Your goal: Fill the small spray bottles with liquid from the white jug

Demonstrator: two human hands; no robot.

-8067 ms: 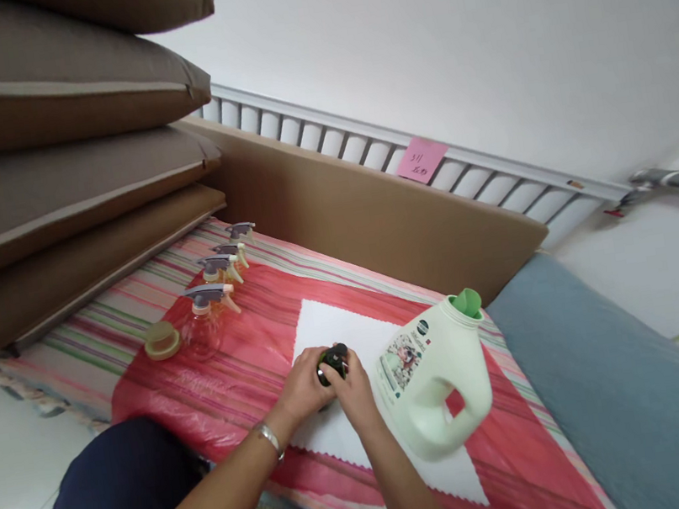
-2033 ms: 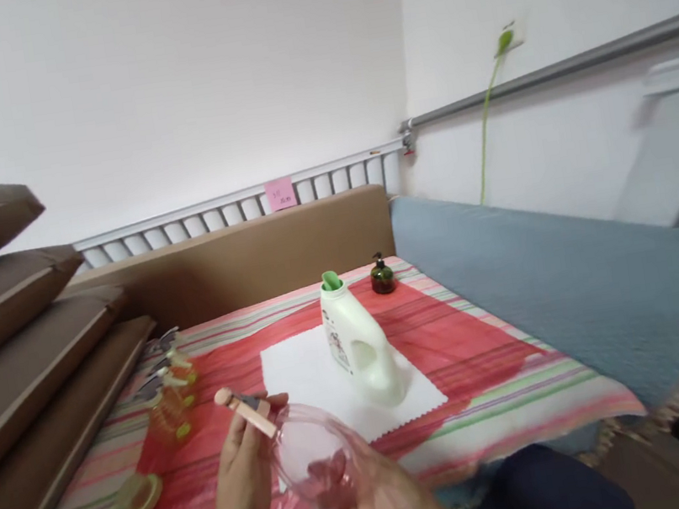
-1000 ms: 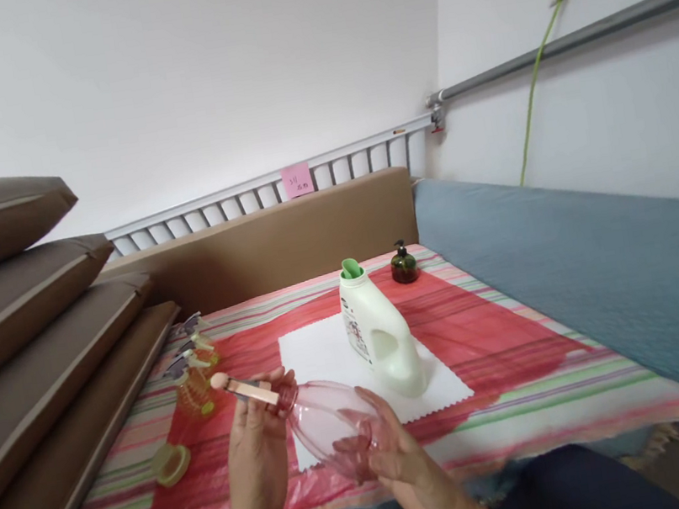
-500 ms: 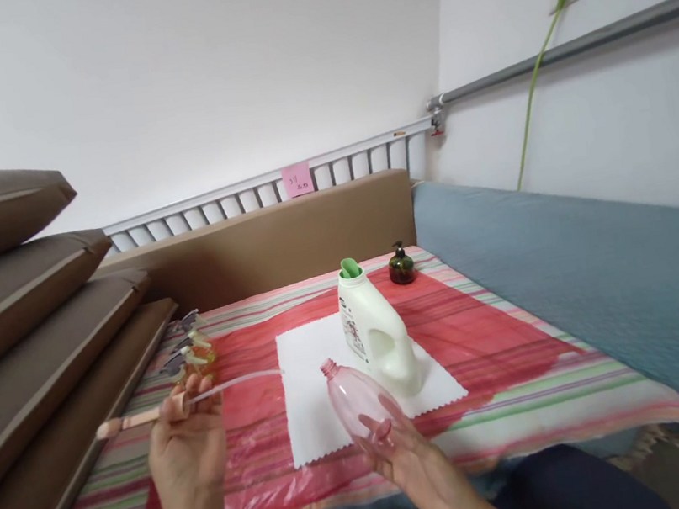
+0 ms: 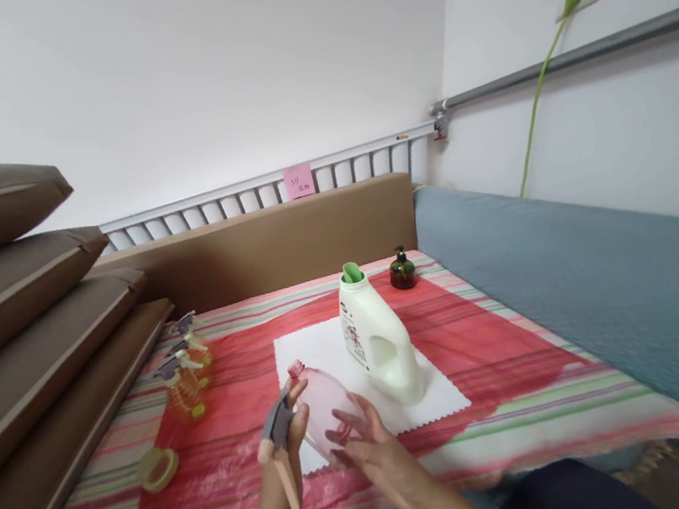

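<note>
My left hand (image 5: 295, 431) is closed on a spray nozzle (image 5: 276, 426) with a grey trigger end and a pale peach stem. Its thin tube does not show clearly. My right hand (image 5: 378, 453) wraps round the lower part of an uncapped, see-through pink bottle (image 5: 323, 401), which tilts with its neck up and to the left. The left fingers are right beside the bottle's neck; whether they touch it I cannot tell. Behind the bottle, a pale green detergent jug (image 5: 385, 345) with a green spout stands on a white cloth (image 5: 311, 339).
Several amber spray bottles (image 5: 184, 388) line the left side, with a yellow-green round lid-like piece (image 5: 158, 469) nearer me. A dark green pump bottle (image 5: 403, 272) stands at the back. Stacked brown cushions (image 5: 41, 350) rise on the left; a blue padded edge (image 5: 540, 275) bounds the right.
My left hand has brought the spray nozzle rightward and down to the pink bottle, turning it over. My right hand has shifted the bottle slightly left. The yellow-green round piece is now uncovered.
</note>
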